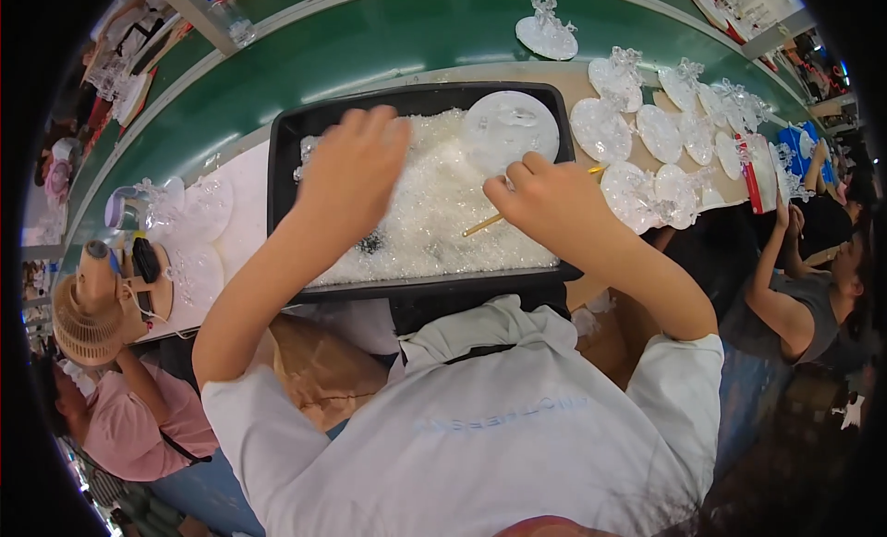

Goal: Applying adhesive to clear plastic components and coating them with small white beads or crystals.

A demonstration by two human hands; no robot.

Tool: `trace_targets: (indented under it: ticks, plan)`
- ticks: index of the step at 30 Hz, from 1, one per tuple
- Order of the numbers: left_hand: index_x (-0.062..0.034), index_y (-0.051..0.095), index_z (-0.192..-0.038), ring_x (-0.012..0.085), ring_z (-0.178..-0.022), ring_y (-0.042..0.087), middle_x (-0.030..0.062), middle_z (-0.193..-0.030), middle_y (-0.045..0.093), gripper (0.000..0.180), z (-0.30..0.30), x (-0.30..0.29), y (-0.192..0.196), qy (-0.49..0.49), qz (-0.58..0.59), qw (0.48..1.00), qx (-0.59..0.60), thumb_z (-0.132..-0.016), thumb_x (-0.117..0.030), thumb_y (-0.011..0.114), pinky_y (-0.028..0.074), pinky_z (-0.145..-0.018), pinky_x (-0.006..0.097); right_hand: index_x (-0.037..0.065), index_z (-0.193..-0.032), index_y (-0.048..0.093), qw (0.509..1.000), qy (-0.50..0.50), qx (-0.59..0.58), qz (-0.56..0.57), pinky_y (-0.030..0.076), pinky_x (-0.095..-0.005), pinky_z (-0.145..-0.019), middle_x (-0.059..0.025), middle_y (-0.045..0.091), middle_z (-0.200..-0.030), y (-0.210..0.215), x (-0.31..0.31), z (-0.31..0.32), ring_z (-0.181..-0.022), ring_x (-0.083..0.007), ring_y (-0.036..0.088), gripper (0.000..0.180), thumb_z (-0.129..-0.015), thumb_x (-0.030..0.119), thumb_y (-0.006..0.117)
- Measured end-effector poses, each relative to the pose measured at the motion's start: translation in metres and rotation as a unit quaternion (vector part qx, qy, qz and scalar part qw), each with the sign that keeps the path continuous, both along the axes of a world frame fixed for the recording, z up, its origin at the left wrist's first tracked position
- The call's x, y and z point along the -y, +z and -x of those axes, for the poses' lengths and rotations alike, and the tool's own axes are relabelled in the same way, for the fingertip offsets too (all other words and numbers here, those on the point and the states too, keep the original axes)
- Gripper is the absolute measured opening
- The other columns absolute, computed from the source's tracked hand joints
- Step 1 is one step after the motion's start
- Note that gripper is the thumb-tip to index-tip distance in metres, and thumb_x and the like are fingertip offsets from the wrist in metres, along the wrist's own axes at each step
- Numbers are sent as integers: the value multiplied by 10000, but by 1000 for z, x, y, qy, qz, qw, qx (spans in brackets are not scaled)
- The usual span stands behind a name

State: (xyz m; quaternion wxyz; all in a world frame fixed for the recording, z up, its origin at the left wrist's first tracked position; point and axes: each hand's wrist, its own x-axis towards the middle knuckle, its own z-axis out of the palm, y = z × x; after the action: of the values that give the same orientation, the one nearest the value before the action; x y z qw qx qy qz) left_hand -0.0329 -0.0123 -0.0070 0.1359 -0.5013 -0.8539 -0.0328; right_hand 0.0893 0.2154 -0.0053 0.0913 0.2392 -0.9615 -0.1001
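A black rectangular tray [434,289] in front of me holds a bed of white, glittering granules [443,204]. A white round disc [511,121] with a clear, glossy patch lies in its far right corner. Over the tray's left part is my left hand [356,167], its fingers bent downward and slightly blurred, fingertips hidden. Beside it, a clear piece [307,152] shows at the tray's left wall. My right hand [545,195] is closed around a thin yellow stick [484,225], which slants over the granules, its lower end near them; its other end sticks out past the hand.
Several white discs with clear figures [659,133] stand right of the tray; one more disc [546,38] sits on the green surface [397,42] behind. At left are more clear pieces [199,209] and a small fan [88,320]. People sit on both sides.
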Motion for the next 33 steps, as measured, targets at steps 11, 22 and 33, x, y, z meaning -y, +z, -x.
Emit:
trace_targets:
  ticks: [11,22,33]
  plan:
    - [-56,412,-1395,418,-1114,544,234,-1253,494,840,15,-29,-41,-69,-60,900,425,-659,-119,812,489,-917,455,102,-1201,529,888,-141,191,393,467,-488,-613,-175,610,-689,13,-2,1,-695,-403,628,415,-814,40,663]
    - [87,445,-1244,446,-1041,594,299,-1184,523,748,-36,-27,-66,66,-194,878,432,-659,-176,830,519,-872,468,138,-1246,578,895,-99,231,368,469,-425,-594,-176,640,-803,0,-1,13,-648,-323,618,476,-799,99,734]
    - [43,540,-1169,393,-883,660,262,-1185,552,639,-18,-29,-78,83,9,866,494,-670,-219,841,539,-798,422,79,-815,596,970,212,116,13,536,-358,-640,-47,686,-953,3,-16,72,-888,-222,635,291,-672,236,796]
